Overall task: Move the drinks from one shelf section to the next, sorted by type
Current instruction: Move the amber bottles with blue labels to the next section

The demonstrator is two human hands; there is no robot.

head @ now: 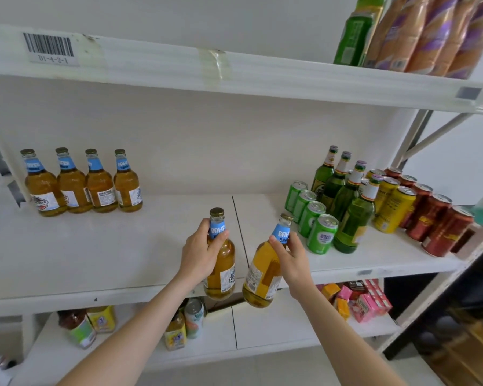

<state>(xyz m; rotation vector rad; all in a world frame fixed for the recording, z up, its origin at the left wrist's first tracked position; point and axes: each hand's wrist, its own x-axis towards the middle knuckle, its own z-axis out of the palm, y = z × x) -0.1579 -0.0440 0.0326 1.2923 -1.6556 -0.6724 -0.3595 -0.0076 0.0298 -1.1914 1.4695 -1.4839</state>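
My left hand [200,256] grips the neck of an amber bottle with a blue label [221,270], held upright in front of the middle shelf [117,257]. In my right hand [292,260] is a second amber bottle [262,277], tilted with its cap to the right. Both bottles hang over the shelf's front edge near the seam between the two sections. Several matching amber bottles [81,185] stand in a row at the back left. The right section holds green cans [314,218], green bottles [346,201], yellow cans [392,204] and red cans [435,218].
The upper shelf [234,71] carries a barcode label [49,48] and, at right, a green bottle [352,37] beside wrapped purple-and-tan packs [430,34]. The lower shelf [262,330] holds assorted jars, cans and pink cartons [368,302].
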